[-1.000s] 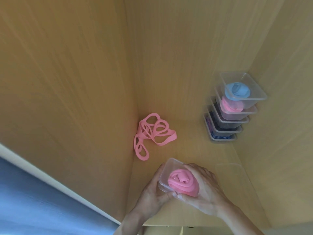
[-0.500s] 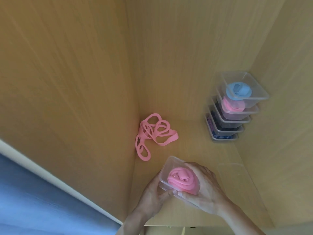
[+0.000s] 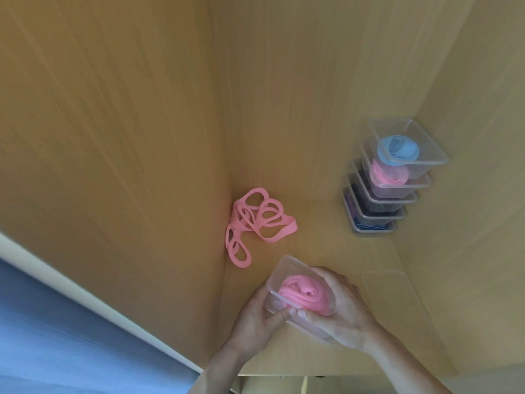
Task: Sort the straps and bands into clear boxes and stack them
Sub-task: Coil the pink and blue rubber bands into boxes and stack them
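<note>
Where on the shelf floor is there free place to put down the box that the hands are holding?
The widest bare patch lies between the loose pink bands in the left corner and the stack of boxes at the right wall. The near right is taken by an empty clear box. Both hands, left and right, hold the box with the pink roll at the front.

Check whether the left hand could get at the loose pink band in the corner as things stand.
Probably yes, once freed. The left hand is gripping the clear box together with the right hand. The loose pink band lies uncovered on the shelf just beyond it, nothing between.
</note>
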`<action>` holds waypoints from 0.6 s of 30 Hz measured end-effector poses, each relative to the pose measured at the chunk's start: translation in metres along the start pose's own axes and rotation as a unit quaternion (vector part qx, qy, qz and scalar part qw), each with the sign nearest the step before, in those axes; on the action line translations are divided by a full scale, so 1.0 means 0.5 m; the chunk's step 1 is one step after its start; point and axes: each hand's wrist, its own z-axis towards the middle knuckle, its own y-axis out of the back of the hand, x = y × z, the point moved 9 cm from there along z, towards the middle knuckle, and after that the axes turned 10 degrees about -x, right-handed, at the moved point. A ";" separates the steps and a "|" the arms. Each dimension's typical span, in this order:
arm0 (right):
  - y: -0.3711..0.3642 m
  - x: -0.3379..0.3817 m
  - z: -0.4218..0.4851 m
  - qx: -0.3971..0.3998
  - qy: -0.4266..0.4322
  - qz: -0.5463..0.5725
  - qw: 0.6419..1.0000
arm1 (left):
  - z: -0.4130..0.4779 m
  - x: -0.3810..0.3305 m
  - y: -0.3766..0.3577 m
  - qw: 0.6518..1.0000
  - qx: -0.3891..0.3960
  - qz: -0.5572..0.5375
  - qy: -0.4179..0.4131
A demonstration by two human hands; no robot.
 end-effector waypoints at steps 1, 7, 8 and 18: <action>-0.004 -0.009 0.002 0.002 -0.024 0.024 0.999 | 0.005 -0.008 0.003 1.000 -0.005 0.001 -0.008; 0.032 0.010 0.025 0.002 -0.065 0.166 0.984 | 0.041 -0.093 0.020 0.998 -0.041 -0.023 -0.045; 0.040 0.019 0.031 0.012 -0.064 0.172 0.983 | 0.047 -0.112 0.021 0.997 -0.043 -0.029 -0.053; 0.124 0.082 0.087 0.062 -0.047 0.162 0.984 | 0.092 -0.230 0.015 0.988 -0.073 -0.126 -0.051</action>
